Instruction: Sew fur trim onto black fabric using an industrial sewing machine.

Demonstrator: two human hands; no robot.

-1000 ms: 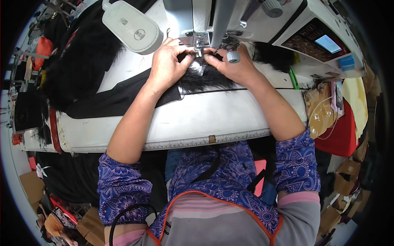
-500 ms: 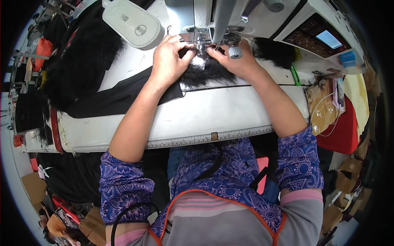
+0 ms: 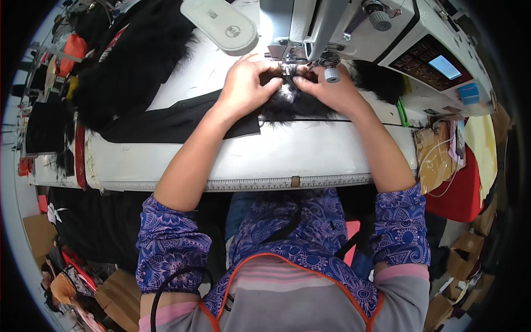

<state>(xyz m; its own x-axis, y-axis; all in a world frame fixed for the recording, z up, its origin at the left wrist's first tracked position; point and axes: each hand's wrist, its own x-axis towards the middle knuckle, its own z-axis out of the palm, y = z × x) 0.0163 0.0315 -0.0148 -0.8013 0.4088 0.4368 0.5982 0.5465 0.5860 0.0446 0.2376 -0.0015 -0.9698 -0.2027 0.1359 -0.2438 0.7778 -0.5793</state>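
At the needle area of a white sewing machine (image 3: pixel 406 36), both my hands are on a piece of black fur (image 3: pixel 296 105). My left hand (image 3: pixel 247 86) grips its left side, thumb bent toward the presser foot (image 3: pixel 290 67). On the other side, my right hand (image 3: pixel 333 88) pinches the fur, partly behind the round tension knob (image 3: pixel 332 74). Both sets of fingertips are partly hidden by fur and machine parts. A flat black cloth (image 3: pixel 171 122) lies on the table beside my left wrist and forearm.
A large heap of black fur (image 3: pixel 130 66) covers the left of the table. A white lamp-like arm (image 3: pixel 224 25) hangs over my left hand. More black fur (image 3: pixel 379 77) and a green tool (image 3: pixel 402 113) lie at right. A ruler strip (image 3: pixel 249 183) runs along the front edge.
The machine and table appear shifted rightward in the picture. My hands remain at the needle, with my left fingers stretched closer to the presser foot; the fur between them is bunched differently.
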